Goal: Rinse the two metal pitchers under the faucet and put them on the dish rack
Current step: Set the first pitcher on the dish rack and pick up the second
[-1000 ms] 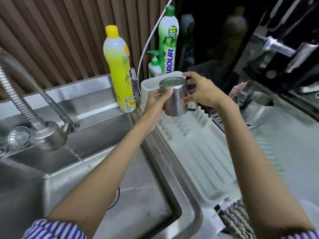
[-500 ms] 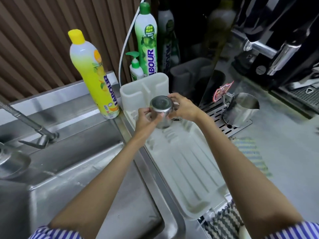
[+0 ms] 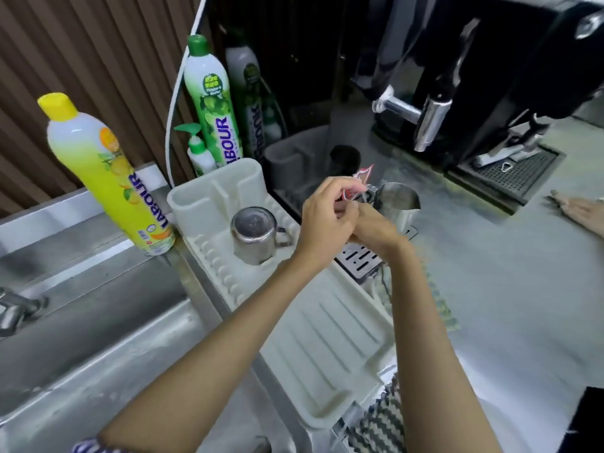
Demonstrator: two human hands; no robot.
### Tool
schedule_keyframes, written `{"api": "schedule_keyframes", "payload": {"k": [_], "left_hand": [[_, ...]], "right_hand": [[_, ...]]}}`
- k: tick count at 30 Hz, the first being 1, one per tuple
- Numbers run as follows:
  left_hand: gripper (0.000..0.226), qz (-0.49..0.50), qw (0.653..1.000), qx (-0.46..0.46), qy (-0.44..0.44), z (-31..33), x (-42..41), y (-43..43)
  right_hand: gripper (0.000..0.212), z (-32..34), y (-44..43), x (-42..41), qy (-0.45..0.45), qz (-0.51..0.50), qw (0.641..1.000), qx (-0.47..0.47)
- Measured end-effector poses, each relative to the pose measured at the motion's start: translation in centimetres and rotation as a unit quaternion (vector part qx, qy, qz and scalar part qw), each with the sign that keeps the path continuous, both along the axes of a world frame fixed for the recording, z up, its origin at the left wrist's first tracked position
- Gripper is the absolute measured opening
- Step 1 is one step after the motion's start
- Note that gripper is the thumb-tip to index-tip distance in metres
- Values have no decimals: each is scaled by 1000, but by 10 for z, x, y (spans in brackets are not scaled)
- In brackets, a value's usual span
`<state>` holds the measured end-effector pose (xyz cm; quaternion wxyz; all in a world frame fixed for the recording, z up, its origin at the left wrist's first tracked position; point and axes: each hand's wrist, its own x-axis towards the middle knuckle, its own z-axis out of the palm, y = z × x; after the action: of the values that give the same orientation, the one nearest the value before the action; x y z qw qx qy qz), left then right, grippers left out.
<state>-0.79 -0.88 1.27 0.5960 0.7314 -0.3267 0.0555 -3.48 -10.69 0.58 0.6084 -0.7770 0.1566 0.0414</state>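
One half of the job looks done: a small round stainless-steel pitcher (image 3: 253, 235) stands mouth-down at the far end of the ribbed white plastic dish rack (image 3: 327, 348), handle towards three o'clock, with nothing touching it. The step in hand seems to be the reach for the other one, a taller shiny steel pitcher with a spout (image 3: 397, 204), which stands upright on the slotted metal drain grate (image 3: 359, 259) of the grey table (image 3: 506, 289), at about one o'clock from the hands and just beyond them. The left hand (image 3: 323, 223) hangs over the rack's three o'clock edge, its grip loosely curled and, as far as shows, round nothing; its fingertips overlap a red-edged wrapper (image 3: 359, 178) behind, and I cannot tell whether they touch it. The right hand (image 3: 372, 230) lies close against the left, its fingers hidden, so whether its grip is spread or curled I cannot tell. Neither hand touches the taller pitcher. The next move likely calls for taking it by its body or handle, then carrying it across the rack towards nine o'clock, to the stainless-steel sink (image 3: 98, 338) and the faucet base (image 3: 16, 308) at the frame's edge.
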Motion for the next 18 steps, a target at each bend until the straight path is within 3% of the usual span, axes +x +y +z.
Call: {"api": "schedule_keyframes", "payload": {"k": [3, 7, 13, 16, 18], "left_hand": [[33, -55, 994, 94, 2, 2, 1, -35], [63, -111, 969, 223, -8, 2, 11, -69], [84, -131, 874, 468, -3, -7, 28, -96], [78, -73, 865, 492, -64, -20, 25, -92], [61, -41, 877, 477, -51, -18, 21, -88]], "right_hand": [[24, -9, -27, -26, 34, -138, 989, 33], [20, -22, -53, -48, 57, -275, 955, 94], [21, -22, -57, -53, 54, -319, 934, 152], [18, -22, -49, -48, 79, -317, 926, 187], [24, -22, -42, -44, 103, -296, 928, 200]]}}
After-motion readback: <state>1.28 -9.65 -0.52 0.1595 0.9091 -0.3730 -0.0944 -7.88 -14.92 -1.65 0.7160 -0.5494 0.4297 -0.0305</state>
